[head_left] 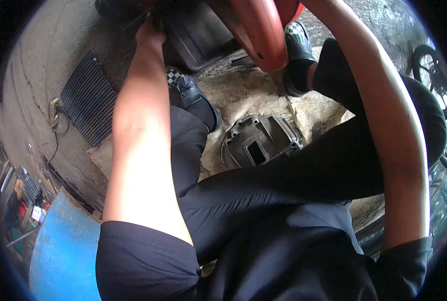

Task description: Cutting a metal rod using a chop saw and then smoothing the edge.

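My left hand (151, 33) reaches to the upper edge of the view, beside dark parts and a black box-shaped panel (198, 37). Its fingers are in shadow, so what they hold, if anything, is not clear. My right forearm (371, 70) stretches up past a glossy red curved fender-like part (261, 32); the right hand lies beyond the top edge. Between my legs a rounded grey metal cover (256, 143) with a rectangular opening and bolt lugs rests on a pale, dirty sheet (248, 95).
A ribbed dark grate (89, 98) lies on the floor at the left, with a small socket block (56, 111) and cord beside it. A blue curved panel (65, 251) stands at the lower left near scattered tools (30, 188). A spoked wheel (429, 70) is at the far right.
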The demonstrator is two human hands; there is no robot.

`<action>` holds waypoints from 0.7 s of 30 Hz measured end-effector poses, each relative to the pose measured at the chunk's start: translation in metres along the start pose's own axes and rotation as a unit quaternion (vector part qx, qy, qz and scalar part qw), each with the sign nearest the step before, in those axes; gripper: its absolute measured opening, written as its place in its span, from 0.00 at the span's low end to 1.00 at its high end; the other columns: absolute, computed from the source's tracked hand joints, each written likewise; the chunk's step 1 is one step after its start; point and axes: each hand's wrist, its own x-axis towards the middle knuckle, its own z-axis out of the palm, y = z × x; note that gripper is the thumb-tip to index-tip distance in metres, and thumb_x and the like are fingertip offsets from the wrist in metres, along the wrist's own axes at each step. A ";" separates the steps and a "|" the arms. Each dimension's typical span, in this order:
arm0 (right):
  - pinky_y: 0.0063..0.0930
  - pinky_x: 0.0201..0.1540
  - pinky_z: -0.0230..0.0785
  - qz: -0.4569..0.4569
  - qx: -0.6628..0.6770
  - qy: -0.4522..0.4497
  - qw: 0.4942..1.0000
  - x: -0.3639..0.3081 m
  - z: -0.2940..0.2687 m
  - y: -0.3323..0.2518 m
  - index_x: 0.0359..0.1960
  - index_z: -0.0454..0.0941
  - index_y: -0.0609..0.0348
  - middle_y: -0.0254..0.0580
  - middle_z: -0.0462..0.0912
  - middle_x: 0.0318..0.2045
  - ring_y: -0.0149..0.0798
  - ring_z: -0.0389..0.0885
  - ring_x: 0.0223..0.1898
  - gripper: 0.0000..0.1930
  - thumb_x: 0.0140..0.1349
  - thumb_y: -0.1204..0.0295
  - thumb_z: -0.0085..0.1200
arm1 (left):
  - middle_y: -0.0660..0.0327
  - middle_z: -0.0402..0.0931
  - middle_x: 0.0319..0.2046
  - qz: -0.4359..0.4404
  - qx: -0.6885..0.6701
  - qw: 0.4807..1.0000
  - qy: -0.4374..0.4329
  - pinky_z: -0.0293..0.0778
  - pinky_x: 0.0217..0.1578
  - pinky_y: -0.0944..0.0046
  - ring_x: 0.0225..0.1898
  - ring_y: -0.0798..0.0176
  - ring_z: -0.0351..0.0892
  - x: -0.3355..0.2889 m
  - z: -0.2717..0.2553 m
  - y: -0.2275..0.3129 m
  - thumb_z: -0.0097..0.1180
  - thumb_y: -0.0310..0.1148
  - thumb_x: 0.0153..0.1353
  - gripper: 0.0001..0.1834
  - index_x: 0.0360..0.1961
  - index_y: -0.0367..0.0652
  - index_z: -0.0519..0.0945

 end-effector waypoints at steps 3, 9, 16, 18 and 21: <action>0.39 0.50 0.73 0.027 0.028 -0.003 0.999 0.005 0.003 -0.009 0.61 0.67 0.58 0.56 0.79 0.51 0.55 0.79 0.52 0.20 0.67 0.74 0.48 | 0.60 0.64 0.65 -0.034 0.172 0.984 0.015 0.70 0.57 0.57 0.68 0.56 0.60 -0.001 -0.004 0.004 0.38 0.47 0.69 0.29 0.70 0.55 0.58; 0.34 0.50 0.72 0.079 0.058 0.015 0.995 0.002 0.004 -0.018 0.61 0.69 0.58 0.56 0.79 0.51 0.48 0.80 0.53 0.20 0.66 0.75 0.49 | 0.63 0.47 0.73 -0.014 0.241 0.970 -0.028 0.67 0.60 0.58 0.68 0.56 0.59 -0.005 -0.002 0.008 0.52 0.41 0.62 0.39 0.73 0.58 0.49; 0.33 0.48 0.73 0.081 0.064 0.017 0.994 0.002 0.001 -0.019 0.60 0.70 0.60 0.56 0.80 0.50 0.49 0.81 0.51 0.20 0.65 0.75 0.49 | 0.57 0.53 0.70 0.033 0.157 0.986 0.044 0.66 0.61 0.56 0.66 0.53 0.62 -0.011 -0.006 0.012 0.50 0.38 0.62 0.36 0.71 0.52 0.54; 0.33 0.48 0.72 0.084 0.047 0.011 0.995 0.001 0.000 -0.019 0.59 0.70 0.60 0.57 0.80 0.48 0.49 0.81 0.50 0.20 0.66 0.74 0.49 | 0.57 0.55 0.70 0.020 0.164 0.986 0.030 0.67 0.61 0.55 0.66 0.52 0.63 -0.019 -0.014 0.019 0.49 0.38 0.62 0.35 0.71 0.52 0.55; 0.34 0.48 0.72 0.076 0.072 0.022 0.994 0.001 0.002 -0.015 0.59 0.70 0.61 0.58 0.81 0.48 0.48 0.82 0.50 0.20 0.65 0.74 0.50 | 0.56 0.56 0.69 0.013 0.206 0.978 0.008 0.68 0.60 0.55 0.65 0.52 0.64 -0.027 -0.024 0.032 0.48 0.37 0.63 0.33 0.70 0.52 0.56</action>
